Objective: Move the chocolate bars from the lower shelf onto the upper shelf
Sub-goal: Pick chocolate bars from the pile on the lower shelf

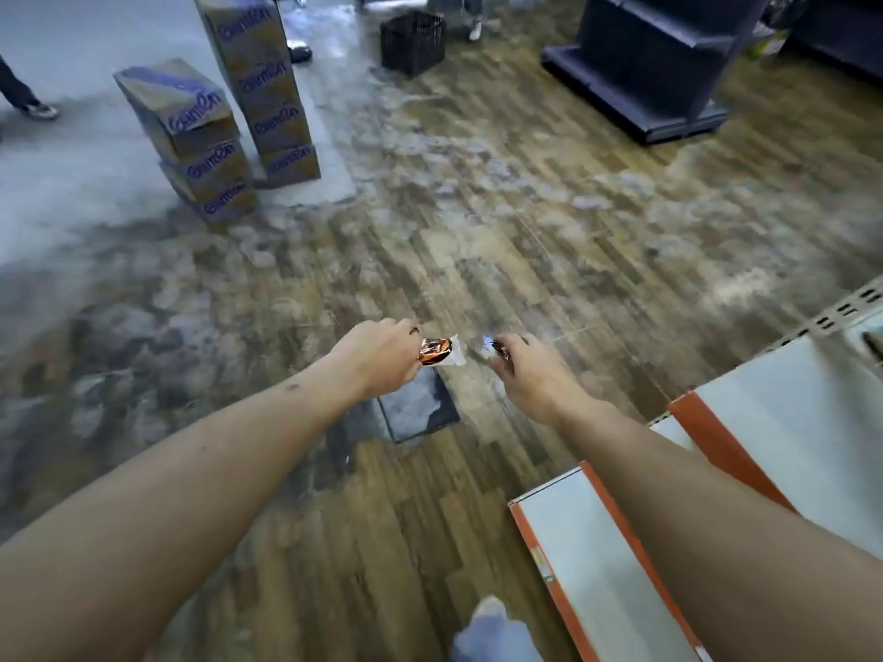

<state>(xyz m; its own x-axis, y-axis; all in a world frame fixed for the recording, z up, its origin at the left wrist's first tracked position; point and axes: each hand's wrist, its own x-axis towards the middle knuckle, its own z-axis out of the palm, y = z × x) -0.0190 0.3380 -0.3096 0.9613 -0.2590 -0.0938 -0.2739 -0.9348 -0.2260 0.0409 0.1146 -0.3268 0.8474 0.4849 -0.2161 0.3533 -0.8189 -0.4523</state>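
My left hand (pixel 377 351) grips an orange-and-white wrapped chocolate bar (pixel 439 352), whose end sticks out to the right. My right hand (pixel 521 370) holds a small blurred wrapped bar (pixel 488 347) with a blue-white tip, most of it hidden by the fingers. Both hands are stretched out over the wooden floor, close to each other. Two white shelves with orange edges lie at the lower right: the nearer, lower shelf (pixel 587 556) and the higher shelf (pixel 783 422) beyond my right forearm. Neither shelf shows any bars.
Stacked cardboard boxes (pixel 191 140) and a taller stack (pixel 267 83) stand at the upper left. A black crate (pixel 413 40) sits at the top centre, a dark shelving unit (pixel 659 64) at the upper right. A dark floor tile (pixel 415 408) lies under my hands. People's feet show at the far edges.
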